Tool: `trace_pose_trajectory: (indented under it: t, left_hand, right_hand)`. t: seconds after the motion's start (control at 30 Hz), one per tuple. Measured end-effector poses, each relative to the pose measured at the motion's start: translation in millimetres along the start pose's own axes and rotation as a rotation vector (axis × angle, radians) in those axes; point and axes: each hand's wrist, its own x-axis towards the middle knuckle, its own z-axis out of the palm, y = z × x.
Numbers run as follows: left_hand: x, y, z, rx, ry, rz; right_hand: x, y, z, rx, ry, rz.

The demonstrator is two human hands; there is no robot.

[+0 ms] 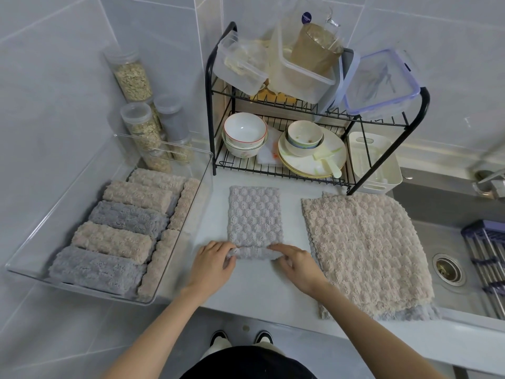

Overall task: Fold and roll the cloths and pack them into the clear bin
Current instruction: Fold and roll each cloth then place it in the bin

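Head view of a white counter [259,285], with places given from the black wire dish rack [209,105] at the back.

A grey cloth [255,214] lies directly in front of the rack. It is folded into a narrow strip that runs away from the person. Its near end is turned up into a short roll, and the rest lies flat.

The left hand [213,262] holds the left end of that roll, with fingers curled over it and the thumb beneath. The right hand [296,265] holds the right end, its fingers bent down over the top of the roll.

The clear bin [62,214] stands to the left of the rack and nearer the person, with one corner close to the rack's left leg. It contains seven rolled cloths [120,217]. Five lie side by side across the bin, three beige and two grey. Two beige rolls lie end to end along the wall facing the rack.

A stack of beige cloths [363,250] lies flat in front of the rack's right leg, just beside the grey cloth. A grey edge shows beneath its near end.

The sink [426,236] is to the right of the rack, just beyond the stack. Clear jars [134,77] of grain stand to the left of the rack against the tiled wall, behind the bin. The rack's lower shelf holds bowls [244,129] and plates [314,160]. Its upper shelf holds plastic containers [382,83].
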Motion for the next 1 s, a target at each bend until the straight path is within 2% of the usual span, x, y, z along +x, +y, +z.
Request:
trace_pose_trajectory:
  t: [0.27, 0.4, 0.57, 0.63, 0.73, 0.8, 0.83, 0.93, 1.0]
  left_hand:
    - [11.8, 6.7, -3.9, -0.208, -0.057, -0.276]
    - [19.8, 6.9, -2.3, -0.221, -0.041, -0.404]
    - [28.4, 8.1, -2.3, -0.206, -0.063, -0.525]
    - [30.1, 8.8, -1.2, -0.188, -0.077, -0.527]
    - [31.6, 9.3, 0.6, -0.194, -0.085, -0.55]
    - [32.8, 9.7, 1.6, -0.2, -0.088, -0.57]
    - [33.5, 10.1, 1.3, -0.202, -0.087, -0.576]
    - [35.0, 9.0, 2.4, -0.196, -0.096, -0.588]
    - [35.8, 8.1, 2.6, -0.178, -0.097, -0.594]
  right_hand:
    - [13.4, -12.2, -3.6, 0.116, 0.11, 0.343]
    - [21.3, -11.9, 0.8, 0.115, 0.176, 0.506]
    - [28.2, -9.3, 6.3, 0.097, 0.238, 0.591]
    - [27.7, -15.0, 7.4, -0.073, 0.335, 0.492]
    - [28.1, -26.6, 13.9, -0.34, 0.486, 0.076]
    - [29.9, -39.7, 22.0, -0.393, 0.408, -0.175]
    - [30.5, -45.3, 28.0, -0.431, 0.345, -0.242]
    - [28.5, -55.2, 49.1, -0.547, 0.128, -0.256]
    - [27.3, -53.5, 56.4, -0.552, 0.048, -0.221]
